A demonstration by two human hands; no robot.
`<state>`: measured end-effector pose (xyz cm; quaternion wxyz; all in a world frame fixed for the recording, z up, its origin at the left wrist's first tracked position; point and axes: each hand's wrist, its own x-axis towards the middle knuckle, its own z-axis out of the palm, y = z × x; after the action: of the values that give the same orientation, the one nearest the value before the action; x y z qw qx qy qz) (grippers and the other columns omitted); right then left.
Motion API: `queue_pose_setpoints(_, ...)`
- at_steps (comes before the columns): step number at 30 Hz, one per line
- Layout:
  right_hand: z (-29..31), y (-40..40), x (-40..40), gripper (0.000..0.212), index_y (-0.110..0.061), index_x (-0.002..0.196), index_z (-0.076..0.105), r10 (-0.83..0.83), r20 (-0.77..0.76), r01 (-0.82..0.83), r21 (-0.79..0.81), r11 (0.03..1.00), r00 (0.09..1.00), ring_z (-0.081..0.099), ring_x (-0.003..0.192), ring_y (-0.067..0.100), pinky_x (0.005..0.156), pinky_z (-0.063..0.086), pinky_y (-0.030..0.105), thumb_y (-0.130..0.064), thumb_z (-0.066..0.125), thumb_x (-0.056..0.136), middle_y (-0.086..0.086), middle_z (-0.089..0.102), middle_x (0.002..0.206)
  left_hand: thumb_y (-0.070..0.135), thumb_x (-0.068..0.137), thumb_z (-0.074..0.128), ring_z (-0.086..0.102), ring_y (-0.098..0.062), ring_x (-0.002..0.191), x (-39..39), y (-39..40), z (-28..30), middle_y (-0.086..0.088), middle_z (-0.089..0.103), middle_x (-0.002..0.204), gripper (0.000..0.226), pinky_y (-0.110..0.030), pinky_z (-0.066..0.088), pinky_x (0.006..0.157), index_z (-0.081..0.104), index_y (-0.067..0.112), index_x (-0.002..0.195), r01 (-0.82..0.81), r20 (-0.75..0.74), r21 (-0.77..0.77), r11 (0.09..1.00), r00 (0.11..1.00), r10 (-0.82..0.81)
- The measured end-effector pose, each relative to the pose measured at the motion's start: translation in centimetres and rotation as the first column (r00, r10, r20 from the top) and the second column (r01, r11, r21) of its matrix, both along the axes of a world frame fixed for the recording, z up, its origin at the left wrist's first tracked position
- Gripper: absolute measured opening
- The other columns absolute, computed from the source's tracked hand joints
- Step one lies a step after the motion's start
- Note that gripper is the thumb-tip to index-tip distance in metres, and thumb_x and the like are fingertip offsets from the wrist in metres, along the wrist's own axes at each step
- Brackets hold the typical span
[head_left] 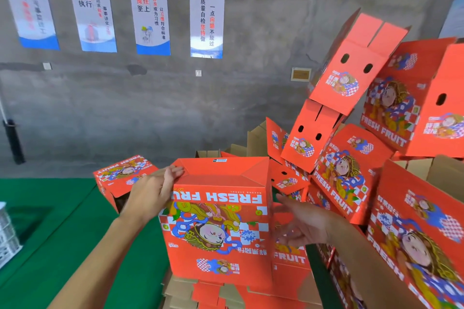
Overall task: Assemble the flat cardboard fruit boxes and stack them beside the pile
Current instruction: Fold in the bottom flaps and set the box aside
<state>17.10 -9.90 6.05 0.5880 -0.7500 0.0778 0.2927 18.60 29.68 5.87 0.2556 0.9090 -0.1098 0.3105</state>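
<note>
A red printed fruit box [216, 223], set up and upside down with "FRESH FRUIT" inverted, stands in front of me on a stack of flat cardboard blanks [206, 293]. My left hand [150, 193] lies against its upper left edge with straight fingers reaching over the folded bottom flaps. My right hand [298, 223] is open beside the box's right side, fingers spread; whether it touches the box I cannot tell. A jumbled pile of assembled red boxes [351, 170] rises to the right.
One more assembled box [123, 178] lies on its side on the green floor mat [50, 221] to the left. A white crate [7, 236] sits at the far left edge. A grey concrete wall with posters [150, 15] stands behind.
</note>
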Motion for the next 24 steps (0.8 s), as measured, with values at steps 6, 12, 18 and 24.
queue_pose_setpoints(6,-0.6,0.5,-0.4,0.065,-0.024,0.137,0.055,-0.043,-0.017,0.045,0.243,0.969,0.999,0.076,0.097,0.033,0.070,0.063,0.036,-0.071,0.051,0.093,0.027,0.072,0.118,0.050,0.107,0.017,0.061,-0.010,0.128,-0.1,0.7,0.0,0.010,0.069,0.135,0.066,-0.019,0.044,0.099,0.075,0.025,0.127,0.021,-0.004,-0.048,0.999,1.000,-0.021)
queue_pose_setpoints(12,2.0,2.9,2.1,0.062,-0.035,0.139,0.056,-0.131,0.197,0.058,0.337,0.940,0.972,0.071,0.109,0.043,0.083,0.062,0.041,-0.069,0.062,0.087,0.024,0.073,0.117,0.051,0.108,0.026,0.056,-0.011,0.132,0.7,0.9,4.3,0.011,0.068,0.134,0.060,-0.029,0.043,0.109,0.077,0.023,0.122,0.032,0.085,-0.127,0.991,0.996,-0.021)
queue_pose_setpoints(18,5.7,9.2,6.0,0.027,-0.048,0.122,0.064,-0.164,0.593,0.029,0.230,0.973,0.788,0.071,0.077,0.019,0.080,0.060,0.037,-0.049,0.065,0.096,0.011,0.064,0.087,0.044,0.111,0.035,0.063,0.001,0.122,3.1,-3.0,8.0,0.013,0.070,0.132,0.042,-0.030,0.053,0.102,0.072,0.033,0.129,0.247,-0.007,-0.730,0.637,0.930,-0.368)
queue_pose_setpoints(24,5.9,13.6,11.6,0.029,-0.041,0.128,0.063,0.118,0.916,0.230,-0.218,0.949,0.383,0.058,0.085,0.006,0.083,0.041,0.018,-0.041,0.067,0.098,-0.015,0.058,0.085,0.049,0.104,0.054,0.055,-0.006,0.135,9.7,-6.8,6.9,0.007,0.062,0.144,0.034,-0.032,0.036,0.121,0.068,0.037,0.132,0.229,-0.135,-0.769,0.596,0.854,-0.502)
